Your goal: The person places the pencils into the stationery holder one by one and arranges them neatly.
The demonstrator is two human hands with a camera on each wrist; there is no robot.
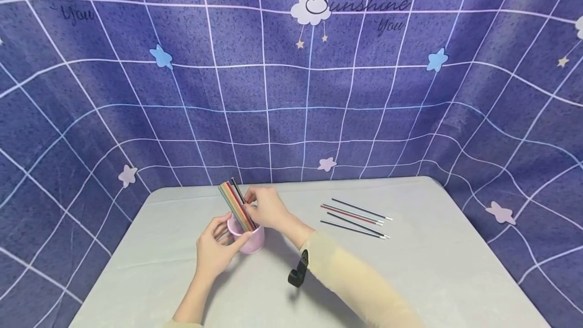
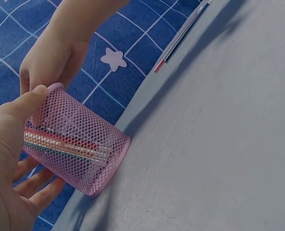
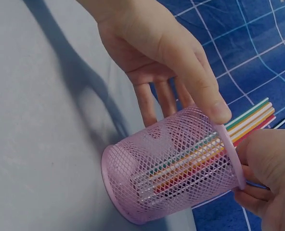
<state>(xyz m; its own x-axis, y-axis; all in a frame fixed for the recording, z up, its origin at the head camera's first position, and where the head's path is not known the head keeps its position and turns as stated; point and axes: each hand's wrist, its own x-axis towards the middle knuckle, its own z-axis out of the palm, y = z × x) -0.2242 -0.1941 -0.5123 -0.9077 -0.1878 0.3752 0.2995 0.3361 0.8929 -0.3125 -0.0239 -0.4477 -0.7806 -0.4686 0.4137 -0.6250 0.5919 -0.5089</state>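
- Coloured sticks bundled inside the pink mesh cup, lower ends visible through the mesh; green, orange, white and red among them.
- Long axes slanting up toward the far left, tops well above the rim.
- Beside the bundle, a dark stick, pinched by the right hand at the rim.
- Cup grasped by the left hand, base on the tabletop.
- Loose sticks right of both hands, white ends toward near right.
- Behind, grid-patterned cloth.
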